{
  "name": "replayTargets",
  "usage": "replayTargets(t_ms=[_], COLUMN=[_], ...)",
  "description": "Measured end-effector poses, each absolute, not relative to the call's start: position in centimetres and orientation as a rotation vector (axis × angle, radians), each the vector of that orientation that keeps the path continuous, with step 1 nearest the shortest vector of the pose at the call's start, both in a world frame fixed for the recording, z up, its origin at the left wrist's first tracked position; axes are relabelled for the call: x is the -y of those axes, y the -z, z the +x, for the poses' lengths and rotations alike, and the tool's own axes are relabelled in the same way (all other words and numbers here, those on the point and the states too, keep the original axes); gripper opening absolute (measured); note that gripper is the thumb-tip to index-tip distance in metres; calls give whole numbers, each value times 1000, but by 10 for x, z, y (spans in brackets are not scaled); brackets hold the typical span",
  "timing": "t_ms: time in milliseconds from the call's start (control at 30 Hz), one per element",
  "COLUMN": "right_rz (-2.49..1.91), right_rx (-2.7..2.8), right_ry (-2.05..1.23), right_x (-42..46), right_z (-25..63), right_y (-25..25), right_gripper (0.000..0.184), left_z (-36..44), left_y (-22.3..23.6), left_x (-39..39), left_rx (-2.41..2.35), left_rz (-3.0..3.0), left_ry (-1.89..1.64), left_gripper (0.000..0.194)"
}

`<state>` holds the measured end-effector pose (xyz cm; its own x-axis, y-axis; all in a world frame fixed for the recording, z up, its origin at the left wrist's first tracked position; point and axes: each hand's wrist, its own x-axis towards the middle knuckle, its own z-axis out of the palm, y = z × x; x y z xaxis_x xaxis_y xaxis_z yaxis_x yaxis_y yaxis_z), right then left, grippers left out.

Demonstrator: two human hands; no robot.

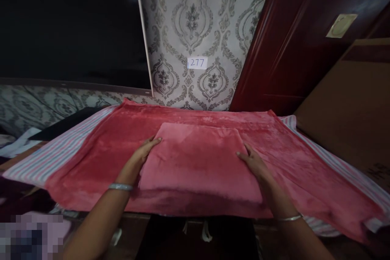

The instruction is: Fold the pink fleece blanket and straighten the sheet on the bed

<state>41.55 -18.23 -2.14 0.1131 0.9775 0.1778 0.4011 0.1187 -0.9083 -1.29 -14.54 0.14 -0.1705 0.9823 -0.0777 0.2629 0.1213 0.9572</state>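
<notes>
A folded pink plush blanket (198,158) lies in the middle of a larger pink plush cloth (103,150), which is spread flat. My left hand (144,152) grips the folded blanket's left side, its thumb on top and the other fingers partly hidden along the edge. On the opposite side my right hand (254,162) holds the right edge the same way, thumb resting on the upper face. A striped cloth (70,142) shows from under the spread pink cloth on both sides.
A large dark screen (70,28) stands at the back left, before a patterned wall (191,16) bearing a paper marked 277 (197,63). At the right are a dark red door panel (289,40) and a cardboard box (350,101).
</notes>
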Motion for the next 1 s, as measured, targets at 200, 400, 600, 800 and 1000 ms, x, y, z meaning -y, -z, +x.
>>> replayTargets(t_ms=[200,400,600,800,1000], right_rz=[-1334,-1330,-1602,-1397,-1103], right_rx=[1491,1558,1358,969,371], right_ry=[-755,-657,-350,-343,-788], right_x=[154,108,110,203,274], right_z=[433,464,469,459,410], right_y=[-32,-77,-25,47,58], right_gripper=[70,61,60,77,76], left_z=[5,45,45,-12,20], left_y=[-35,-26,29,-6,-54], left_x=[167,222,262,228,145], left_rx=[-1488,-1241,-1203,-1462,-1413], left_rz=[1220,1155,900,1111,1589], left_ry=[-1317,-1444,-1166,-1383,-1263], left_gripper=[71,88,120,78,51])
